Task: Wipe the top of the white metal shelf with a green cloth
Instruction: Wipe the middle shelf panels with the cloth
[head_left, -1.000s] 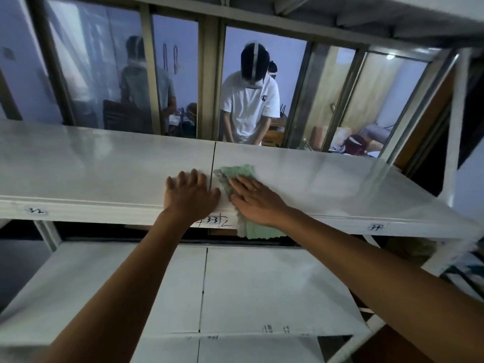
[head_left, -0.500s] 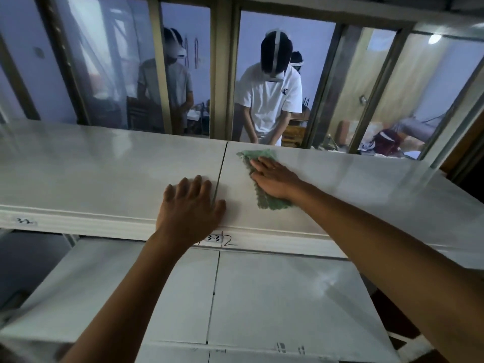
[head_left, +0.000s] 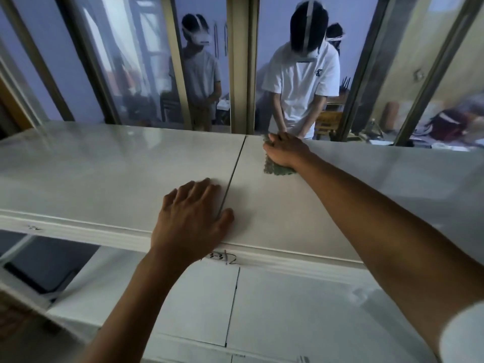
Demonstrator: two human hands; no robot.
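Note:
The white metal shelf top (head_left: 104,166) spans the whole view, with a dark seam down its middle. A green cloth (head_left: 275,169) lies on the right panel near the shelf's far edge, mostly hidden under my right hand (head_left: 284,150). That hand presses flat on the cloth, fingers reaching the far edge. My left hand (head_left: 191,226) rests flat on the shelf top at its near edge, fingers spread, thumb across the seam.
A lower white shelf level (head_left: 288,310) shows beneath the front rim. Behind the shelf stands a glass partition with metal frames (head_left: 241,61). Two persons wearing headsets stand beyond it, one in a white shirt (head_left: 301,79) close to the glass.
My right hand has pushed the green cloth from the shelf's near edge to its far edge. My left hand has stayed pressed by the seam. The view has moved closer.

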